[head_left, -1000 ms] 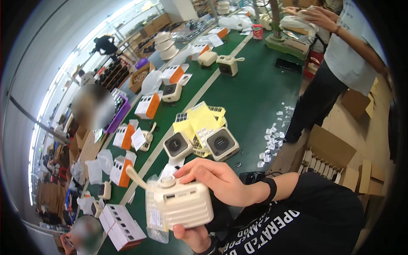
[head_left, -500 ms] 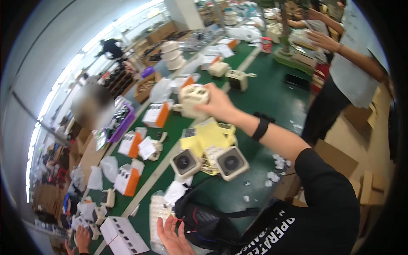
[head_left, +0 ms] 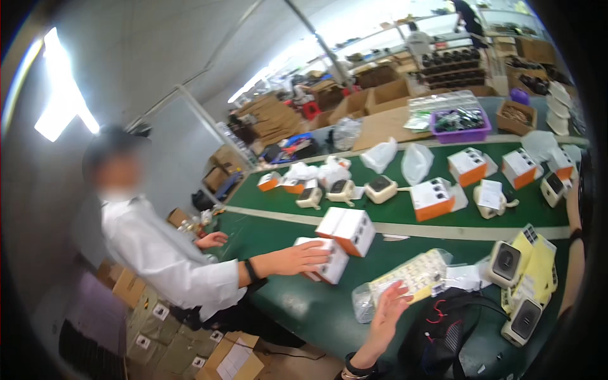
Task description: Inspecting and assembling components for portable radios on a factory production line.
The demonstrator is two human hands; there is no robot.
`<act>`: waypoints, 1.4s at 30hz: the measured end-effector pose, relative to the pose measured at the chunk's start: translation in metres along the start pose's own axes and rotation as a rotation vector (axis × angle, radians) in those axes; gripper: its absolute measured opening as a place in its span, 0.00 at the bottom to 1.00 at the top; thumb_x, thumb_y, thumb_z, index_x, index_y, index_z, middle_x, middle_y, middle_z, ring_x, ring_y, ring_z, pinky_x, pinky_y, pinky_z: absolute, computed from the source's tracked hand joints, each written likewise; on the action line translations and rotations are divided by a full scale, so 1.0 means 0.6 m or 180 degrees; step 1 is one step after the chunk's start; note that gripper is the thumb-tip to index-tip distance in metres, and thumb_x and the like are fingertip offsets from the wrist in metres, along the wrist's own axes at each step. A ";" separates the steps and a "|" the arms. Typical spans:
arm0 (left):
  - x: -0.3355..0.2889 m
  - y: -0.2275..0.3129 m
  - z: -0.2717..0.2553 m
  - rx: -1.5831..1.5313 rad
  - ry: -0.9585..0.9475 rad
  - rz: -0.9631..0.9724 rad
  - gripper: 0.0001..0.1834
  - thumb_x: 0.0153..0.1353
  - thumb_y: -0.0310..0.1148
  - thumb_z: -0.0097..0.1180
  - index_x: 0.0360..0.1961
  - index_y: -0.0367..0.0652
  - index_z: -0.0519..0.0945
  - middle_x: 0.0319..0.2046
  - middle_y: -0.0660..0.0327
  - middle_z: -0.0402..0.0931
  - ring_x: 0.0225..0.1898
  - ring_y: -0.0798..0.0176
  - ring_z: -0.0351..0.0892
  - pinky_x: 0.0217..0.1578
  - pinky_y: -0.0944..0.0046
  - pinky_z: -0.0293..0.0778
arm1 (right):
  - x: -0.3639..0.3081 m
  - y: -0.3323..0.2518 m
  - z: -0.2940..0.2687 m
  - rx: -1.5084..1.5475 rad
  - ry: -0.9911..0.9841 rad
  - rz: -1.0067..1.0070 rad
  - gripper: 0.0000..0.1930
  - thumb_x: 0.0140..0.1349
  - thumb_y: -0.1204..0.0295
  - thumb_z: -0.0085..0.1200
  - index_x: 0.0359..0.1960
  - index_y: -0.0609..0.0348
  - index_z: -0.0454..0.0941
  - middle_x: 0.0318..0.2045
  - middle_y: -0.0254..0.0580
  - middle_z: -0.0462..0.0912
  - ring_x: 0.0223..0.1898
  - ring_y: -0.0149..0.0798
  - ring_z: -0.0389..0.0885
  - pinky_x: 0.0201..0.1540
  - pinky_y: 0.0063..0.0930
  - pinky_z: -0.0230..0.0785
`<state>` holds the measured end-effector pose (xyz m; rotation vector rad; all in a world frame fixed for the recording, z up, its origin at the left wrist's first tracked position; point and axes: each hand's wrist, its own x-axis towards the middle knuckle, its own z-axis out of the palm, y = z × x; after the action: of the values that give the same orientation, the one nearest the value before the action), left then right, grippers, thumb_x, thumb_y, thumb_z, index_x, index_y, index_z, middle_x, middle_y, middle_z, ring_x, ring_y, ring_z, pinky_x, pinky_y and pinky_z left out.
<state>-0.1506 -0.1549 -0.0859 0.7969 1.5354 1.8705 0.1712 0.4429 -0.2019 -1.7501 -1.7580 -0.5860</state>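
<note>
My left hand (head_left: 387, 318) is raised with its fingers apart and nothing in it. It hovers by a clear plastic bag (head_left: 364, 304) of small cream parts, left of a black backpack-like bag (head_left: 437, 329). My right arm comes up along the right rim. Its hand (head_left: 573, 190) is mostly cut off there and grips a boxy cream device (head_left: 553, 189) with a dark front; the fingers are hidden. Two like devices, the upper one (head_left: 505, 263) and the lower one (head_left: 523, 320), lie by yellow sheets (head_left: 538, 256).
A co-worker in a white shirt (head_left: 168, 253) touches a white box (head_left: 332, 265) beside another white carton (head_left: 356, 231). Along the far green strip stand orange-and-white boxes (head_left: 432, 197), cream devices (head_left: 381, 189) and plastic bags. Behind are a purple basket (head_left: 461, 134) and cardboard boxes (head_left: 389, 95).
My view has swung left, bringing in the co-worker and white cartons. The right hand and its cream device have shifted to the right rim. My left hand stays open.
</note>
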 end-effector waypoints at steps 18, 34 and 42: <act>0.031 0.011 0.042 0.0393 0.0074 -0.0455 0.29 0.62 0.43 0.42 0.61 0.41 0.54 0.57 0.44 0.55 0.55 0.43 0.61 0.57 0.48 0.57 | -0.159 -0.319 -0.210 0.2564 -0.1686 -0.3104 0.36 0.46 0.58 0.62 0.58 0.55 0.63 0.58 0.53 0.63 0.55 0.57 0.63 0.55 0.39 0.59; 0.038 0.001 -0.012 0.0525 0.0055 -0.0707 0.29 0.61 0.46 0.41 0.61 0.47 0.55 0.58 0.49 0.55 0.58 0.45 0.57 0.60 0.48 0.53 | -0.038 -0.081 -0.116 0.0877 -0.1901 -0.0474 0.59 0.28 0.52 0.70 0.63 0.59 0.47 0.63 0.61 0.46 0.63 0.62 0.46 0.60 0.54 0.48; 0.032 -0.004 -0.028 0.0595 0.0019 -0.0535 0.34 0.57 0.45 0.47 0.61 0.45 0.52 0.56 0.49 0.56 0.56 0.46 0.60 0.57 0.49 0.57 | -0.015 -0.043 -0.087 0.1065 -0.1717 0.0225 0.48 0.28 0.53 0.69 0.53 0.66 0.62 0.49 0.57 0.66 0.52 0.55 0.63 0.57 0.38 0.56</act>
<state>-0.1759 -0.1505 -0.0892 0.7193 1.7433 1.6276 0.1501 0.4001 -0.1674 -1.8184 -1.9853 0.2325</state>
